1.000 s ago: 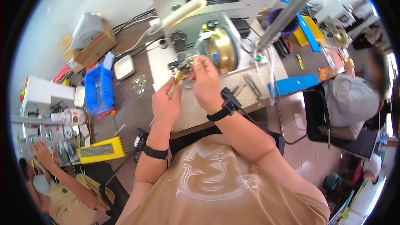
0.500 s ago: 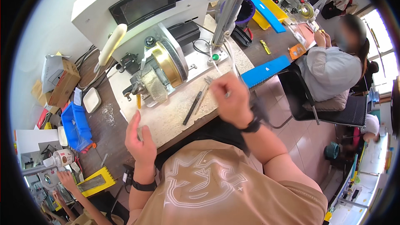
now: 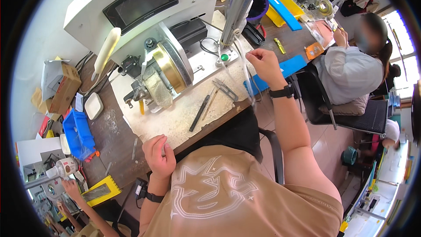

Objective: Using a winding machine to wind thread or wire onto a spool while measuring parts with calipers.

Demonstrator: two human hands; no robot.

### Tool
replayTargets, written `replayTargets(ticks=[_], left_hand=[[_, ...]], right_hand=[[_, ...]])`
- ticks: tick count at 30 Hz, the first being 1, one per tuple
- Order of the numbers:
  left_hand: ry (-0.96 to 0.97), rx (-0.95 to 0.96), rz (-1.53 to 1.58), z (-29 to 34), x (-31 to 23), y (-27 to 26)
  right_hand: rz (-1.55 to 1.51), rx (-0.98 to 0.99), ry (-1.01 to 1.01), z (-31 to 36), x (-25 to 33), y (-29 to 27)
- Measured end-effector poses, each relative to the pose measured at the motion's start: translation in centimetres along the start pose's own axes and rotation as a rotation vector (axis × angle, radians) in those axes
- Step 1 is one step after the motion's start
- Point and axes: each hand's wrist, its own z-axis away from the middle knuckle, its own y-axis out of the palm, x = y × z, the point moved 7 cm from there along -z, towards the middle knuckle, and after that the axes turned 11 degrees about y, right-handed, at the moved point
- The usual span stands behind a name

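the left hand (image 3: 160,157) hangs just off the front edge of the surface (image 3: 115,149), near the corner of the pale sheet (image 3: 180,129) that covers its middle. its fingers are half curled, with the thumb loosely beside them. the right hand (image 3: 265,66) is up by the sheet's right end, near the clear tubing (image 3: 244,68) and in front of the blue strip (image 3: 294,65); its fingers bend together at the tips, and i can't tell whether they pinch anything thin.

the brass-coloured wheel (image 3: 172,72) sits at the back of the sheet, mounted on the white machine (image 3: 85,17), with a pale disc (image 3: 158,90) beside it and a small yellow tab (image 3: 141,107) at its lower left. a good stretch of sheet lies between that unit and the left hand, so there's room to reach in from the front. between the two hands, the black pen-like tool (image 3: 199,113) slants toward the front edge, with the thin brown stick (image 3: 210,103) alongside and the grey metal tweezers (image 3: 231,95) close to the edge. on the left, the blue bin (image 3: 83,149) stands well apart.
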Motion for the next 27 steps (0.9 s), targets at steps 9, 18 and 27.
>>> replayTargets(ticks=[9,18,27], left_hand=[[0.014,-0.006,0.007,-0.2,-0.1,0.3],[0.027,0.001,0.009,-0.4,-0.2,0.4],[0.026,-0.015,0.018,-0.6,-0.1,0.4]], right_hand=[[0.103,0.186,-0.027,3.2,1.6,5.3],[0.183,0.156,0.014,2.9,1.8,6.9],[0.008,0.150,0.031,2.7,0.8,6.6]])
